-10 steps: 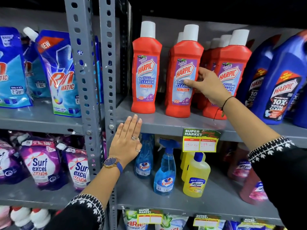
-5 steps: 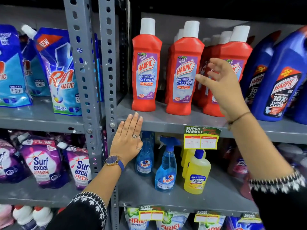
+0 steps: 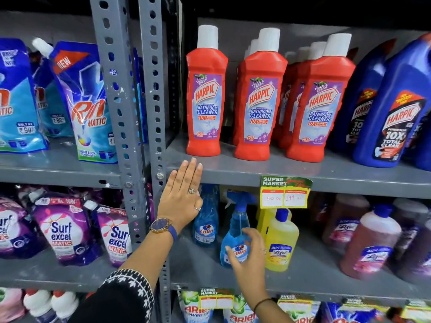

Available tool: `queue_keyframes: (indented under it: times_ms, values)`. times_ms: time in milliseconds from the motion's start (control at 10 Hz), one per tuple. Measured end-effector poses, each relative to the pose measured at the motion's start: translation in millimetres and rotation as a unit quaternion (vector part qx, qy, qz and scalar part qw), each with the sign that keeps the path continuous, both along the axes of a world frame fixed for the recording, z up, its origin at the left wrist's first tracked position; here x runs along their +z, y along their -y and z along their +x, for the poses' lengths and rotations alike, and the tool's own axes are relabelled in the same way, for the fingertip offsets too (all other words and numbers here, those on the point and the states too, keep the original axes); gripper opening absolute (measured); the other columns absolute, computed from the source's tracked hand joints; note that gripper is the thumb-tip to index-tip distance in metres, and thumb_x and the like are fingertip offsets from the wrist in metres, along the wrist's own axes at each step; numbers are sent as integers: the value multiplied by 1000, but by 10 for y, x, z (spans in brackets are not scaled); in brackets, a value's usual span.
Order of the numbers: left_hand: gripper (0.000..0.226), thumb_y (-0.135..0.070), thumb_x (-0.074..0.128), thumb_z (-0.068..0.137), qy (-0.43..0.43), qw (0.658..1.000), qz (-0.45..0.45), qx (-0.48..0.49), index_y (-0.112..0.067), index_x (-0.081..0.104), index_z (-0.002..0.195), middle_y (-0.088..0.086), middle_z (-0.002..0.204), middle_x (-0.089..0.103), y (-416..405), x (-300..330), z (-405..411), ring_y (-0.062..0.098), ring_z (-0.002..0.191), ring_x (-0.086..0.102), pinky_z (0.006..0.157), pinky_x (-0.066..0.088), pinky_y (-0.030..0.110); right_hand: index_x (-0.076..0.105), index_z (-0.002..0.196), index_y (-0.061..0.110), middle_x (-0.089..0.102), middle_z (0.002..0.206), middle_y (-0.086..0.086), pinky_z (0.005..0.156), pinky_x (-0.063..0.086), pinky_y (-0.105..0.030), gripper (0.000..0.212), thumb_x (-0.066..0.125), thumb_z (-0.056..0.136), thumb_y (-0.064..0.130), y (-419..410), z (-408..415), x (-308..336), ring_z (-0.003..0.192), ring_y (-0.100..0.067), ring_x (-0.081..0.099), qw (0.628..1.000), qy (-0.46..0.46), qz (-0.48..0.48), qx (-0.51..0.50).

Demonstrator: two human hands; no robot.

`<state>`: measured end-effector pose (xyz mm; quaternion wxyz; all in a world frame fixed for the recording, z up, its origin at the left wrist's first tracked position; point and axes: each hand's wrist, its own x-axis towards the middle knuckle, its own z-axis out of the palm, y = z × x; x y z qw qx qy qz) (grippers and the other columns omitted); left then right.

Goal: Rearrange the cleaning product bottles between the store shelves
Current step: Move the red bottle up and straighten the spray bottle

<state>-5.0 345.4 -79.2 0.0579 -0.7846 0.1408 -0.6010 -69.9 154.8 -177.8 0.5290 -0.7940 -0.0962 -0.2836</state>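
Three red Harpic bathroom cleaner bottles [image 3: 260,106] with white caps front the upper shelf [image 3: 233,169], with more behind them. On the shelf below, my right hand [image 3: 247,259] curls around a blue Colin spray bottle [image 3: 238,220], thumb on its label, fingers round its right side; the bottle still stands on the shelf. A second Colin bottle [image 3: 206,227] stands just left of it. My left hand [image 3: 182,194] lies flat with fingers together against the front edge of the upper shelf and holds nothing.
Large blue Harpic bottles [image 3: 396,108] fill the upper shelf's right end. A yellow Lizol bottle [image 3: 281,243] touches my right hand's side; pink Lizol bottles [image 3: 370,243] stand further right. A price tag [image 3: 285,192] hangs from the shelf edge. Grey uprights [image 3: 151,89] separate detergent pouches [image 3: 88,108].
My right hand has left the red Harpic bottles and dropped to the lower shelf, where it now wraps the front Colin spray bottle. My left hand has stayed on the shelf edge.
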Motion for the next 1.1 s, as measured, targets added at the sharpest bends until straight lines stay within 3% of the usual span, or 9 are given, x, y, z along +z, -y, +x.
queue_keyframes:
  times_ms: [100,200,300,400,800,1000,1100]
  values:
    - [88,-17,37,76,0,1000,0,1,-11,-4,153,3,160,-9,-1,0,-1,19,147,-4,120,1,36,35,134,16,35,133,2,108,37,-42,86,85,64,19,38,274,-177,127,-17,35,992,-102,47,-60]
    - [88,-17,37,76,-2,1000,2,1,-11,-5,153,3,160,-10,-17,4,3,19,147,-4,120,1,36,25,142,13,39,141,-6,108,38,-45,107,89,57,24,63,549,-321,131,-22,39,977,-201,68,-10]
    - [87,-17,38,77,0,1000,1,0,-11,-4,153,3,160,-10,-5,-1,6,19,147,-4,120,1,36,38,127,19,58,119,-4,94,50,-37,85,88,58,12,123,679,-367,112,-24,58,966,-254,55,19]
    - [86,-17,38,78,3,1000,3,1,-11,-4,153,4,160,-9,-12,1,10,19,147,-3,120,1,36,46,114,17,64,106,-3,82,52,-30,63,83,64,6,173,736,-354,99,-23,65,965,-261,20,14]
    - [86,-19,37,79,-13,1000,4,2,-11,-6,153,3,160,-11,-20,-15,12,19,147,-5,120,-1,35,49,104,23,67,110,-2,81,52,-20,53,84,65,17,-309,566,-340,99,-14,63,963,-253,-37,86]
    - [86,-18,38,79,-5,1000,7,2,-11,-6,153,3,160,-11,-23,-9,16,19,147,-5,120,0,36,50,109,18,66,112,-6,90,53,-35,55,84,65,16,-469,602,-307,101,-20,64,959,-270,-13,82]
    - [87,-18,39,78,-3,1000,7,-1,-11,-5,153,3,160,-11,-29,-20,17,19,147,-5,120,0,36,50,111,18,65,113,-5,92,53,-37,56,83,65,15,-503,598,-306,104,-21,63,957,-277,-12,84]
